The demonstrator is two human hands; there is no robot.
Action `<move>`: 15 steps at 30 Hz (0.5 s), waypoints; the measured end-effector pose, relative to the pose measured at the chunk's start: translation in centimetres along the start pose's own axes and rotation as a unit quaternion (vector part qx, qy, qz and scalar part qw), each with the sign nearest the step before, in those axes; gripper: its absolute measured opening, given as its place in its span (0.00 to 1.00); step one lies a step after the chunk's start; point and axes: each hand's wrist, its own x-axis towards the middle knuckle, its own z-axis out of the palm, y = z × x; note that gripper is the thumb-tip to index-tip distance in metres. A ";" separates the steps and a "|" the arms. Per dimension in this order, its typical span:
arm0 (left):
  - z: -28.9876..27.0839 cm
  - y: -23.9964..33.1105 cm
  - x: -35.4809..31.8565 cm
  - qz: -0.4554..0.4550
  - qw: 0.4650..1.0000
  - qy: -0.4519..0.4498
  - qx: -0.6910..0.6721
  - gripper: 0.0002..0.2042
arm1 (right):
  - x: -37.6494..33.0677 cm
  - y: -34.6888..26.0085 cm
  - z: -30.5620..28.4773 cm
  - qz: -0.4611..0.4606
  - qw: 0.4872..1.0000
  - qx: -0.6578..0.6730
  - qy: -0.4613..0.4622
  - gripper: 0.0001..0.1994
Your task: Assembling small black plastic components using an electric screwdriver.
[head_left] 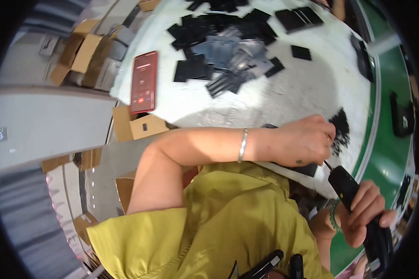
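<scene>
My right hand point(368, 209) is wrapped round a black electric screwdriver point(343, 183) at the lower right, its thin bit pointing up and left. The tip of the bit ends beside my left hand point(309, 139), whose fingers are curled together. Whatever those fingers hold is hidden. Below my left hand a black flat piece point(307, 168) shows in part at the table's near edge. A heap of small black screws point(341, 130) lies just to the right of my left fingers.
Black plates point(191, 69) and translucent grey pieces point(223, 50) are piled on the white table point(293, 88). A red phone point(144, 83) lies at its left edge. Black blocks point(299, 19) sit at the back; a green surface point(386, 153) borders the right. Open cardboard boxes point(86, 51) stand left.
</scene>
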 end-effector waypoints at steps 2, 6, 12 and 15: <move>-0.6 0.3 -0.9 -0.021 0.999 -0.009 0.040 0.07 | 0.0 1.2 1.6 -0.014 0.999 -0.004 0.034 0.19; -1.2 0.8 -2.3 -0.044 0.997 0.002 0.070 0.07 | 0.6 1.7 2.0 0.009 0.999 0.039 0.001 0.16; -1.2 1.1 -3.5 -0.105 0.987 0.119 0.016 0.08 | 1.0 2.7 3.6 -0.015 0.998 -0.011 0.063 0.19; -2.2 1.8 -4.1 -0.176 0.970 0.159 0.042 0.16 | 1.8 3.4 3.9 0.008 0.999 0.013 0.036 0.17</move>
